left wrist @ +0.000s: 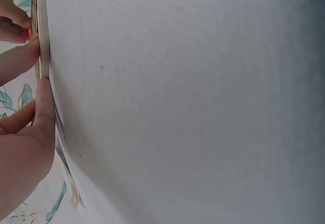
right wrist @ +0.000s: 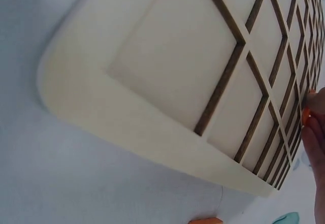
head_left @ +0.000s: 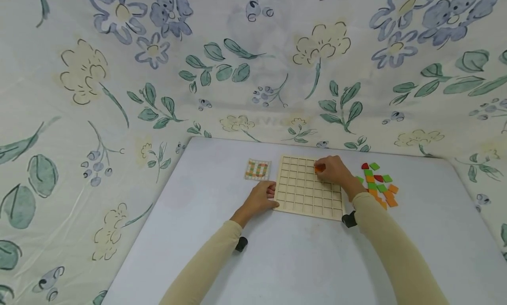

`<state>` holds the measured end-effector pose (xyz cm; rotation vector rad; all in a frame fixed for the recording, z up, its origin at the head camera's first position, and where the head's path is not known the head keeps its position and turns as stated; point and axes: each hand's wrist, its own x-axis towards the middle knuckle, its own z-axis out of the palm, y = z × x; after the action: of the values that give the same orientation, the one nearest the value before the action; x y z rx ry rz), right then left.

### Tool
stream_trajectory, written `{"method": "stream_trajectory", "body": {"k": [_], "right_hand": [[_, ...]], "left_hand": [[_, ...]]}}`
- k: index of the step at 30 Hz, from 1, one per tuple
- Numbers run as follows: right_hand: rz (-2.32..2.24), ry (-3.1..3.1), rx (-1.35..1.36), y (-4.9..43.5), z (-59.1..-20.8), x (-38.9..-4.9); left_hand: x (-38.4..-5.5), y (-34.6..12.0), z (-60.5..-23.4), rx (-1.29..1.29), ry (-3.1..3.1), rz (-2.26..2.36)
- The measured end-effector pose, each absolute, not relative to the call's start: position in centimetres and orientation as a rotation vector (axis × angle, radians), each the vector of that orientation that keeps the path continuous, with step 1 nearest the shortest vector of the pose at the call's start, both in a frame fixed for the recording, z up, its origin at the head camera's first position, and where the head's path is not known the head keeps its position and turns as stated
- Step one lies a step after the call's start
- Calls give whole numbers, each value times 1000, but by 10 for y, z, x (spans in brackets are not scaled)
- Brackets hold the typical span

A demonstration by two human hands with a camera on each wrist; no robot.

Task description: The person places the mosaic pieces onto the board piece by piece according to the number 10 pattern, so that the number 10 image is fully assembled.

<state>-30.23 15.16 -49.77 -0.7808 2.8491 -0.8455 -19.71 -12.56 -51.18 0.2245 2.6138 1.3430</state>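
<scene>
A pale wooden grid board [head_left: 299, 189] with rows of square cells lies on the white table. At its left edge near the front corner, my left hand [head_left: 259, 197] holds the board, thumb and fingers against the rim; the left wrist view shows those fingers [left wrist: 44, 107] along the board's side. Over the far right part of the grid, my right hand [head_left: 336, 170] pinches a small orange tile [head_left: 318, 168]. In the right wrist view the orange tile [right wrist: 305, 115] sits between thumb and fingertips, close at the grid, partly covered by the fingers.
Loose green, orange and red tiles [head_left: 371, 186] lie scattered right of the board, partly behind the right forearm. A small pattern card [head_left: 257, 170] with orange and green squares lies beyond the left hand. Floral fabric [head_left: 253, 85] surrounds the white table [head_left: 285, 261].
</scene>
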Motion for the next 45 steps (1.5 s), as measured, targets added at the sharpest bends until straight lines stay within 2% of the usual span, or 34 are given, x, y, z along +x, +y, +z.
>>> {"method": "stream_trajectory", "body": {"k": [8, 12, 16, 20, 22, 30, 37, 45], "right_hand": [[-723, 2869, -1036, 152, -496, -302], [-670, 2866, -1064, 152, -499, -296], [-845, 2842, -889, 158, -499, -286], [-1067, 2946, -715, 185, -493, -281], [-1074, 3022, -640, 205, -489, -281], [-893, 2985, -11, 279, -481, -263], [-852, 2974, 119, 311, -491, -253], [-864, 2953, 138, 317, -501, -252]], "left_hand": [[-196, -126, -510, 251, 2616, 1368], [-196, -126, -510, 247, 2610, 1366], [-197, -126, -510, 235, 2611, 1344], [-198, -125, -509, 233, 2626, 1318], [-198, -125, -509, 232, 2628, 1316], [-199, -126, -512, 251, 2626, 1304], [-200, -127, -512, 244, 2632, 1310], [-201, -124, -513, 207, 2640, 1272]]}}
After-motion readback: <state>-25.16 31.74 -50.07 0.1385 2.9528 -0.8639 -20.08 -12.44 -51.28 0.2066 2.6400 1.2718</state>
